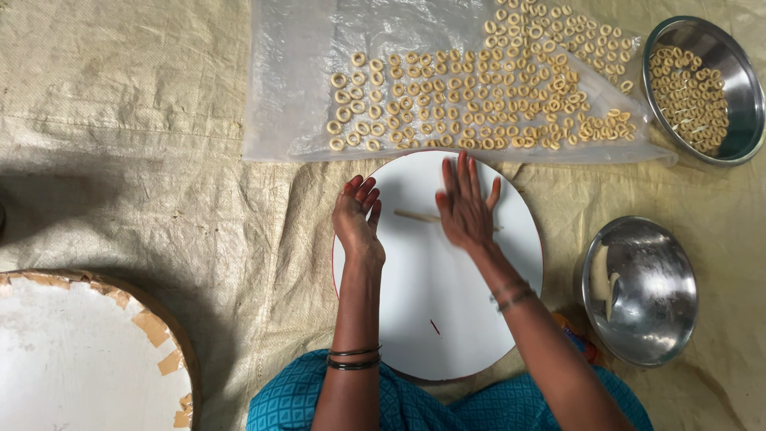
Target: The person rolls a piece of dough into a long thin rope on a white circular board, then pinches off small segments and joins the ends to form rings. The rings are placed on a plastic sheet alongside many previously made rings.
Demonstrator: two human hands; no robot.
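Head view: we see our right hand (465, 203) flat, fingers spread, palm pressing a thin pale dough rope (416, 215) on the round white board (447, 319); its grip is released, clasping nothing. Our left hand (357, 217) stands on edge just beside the rope's left end, fingers loosely curled, also grasping nothing. Judgement: even, light palm pressure along the rope should keep its thickness uniform. The rope looks slender, smooth, cream-coloured, lying across the board's upper middle. Beyond the board, dough rings (471, 100) lie in rows on a clear plastic sheet (295, 72). One steel bowl (702, 88) holds more rings; another steel bowl (638, 291) holds dough pieces.
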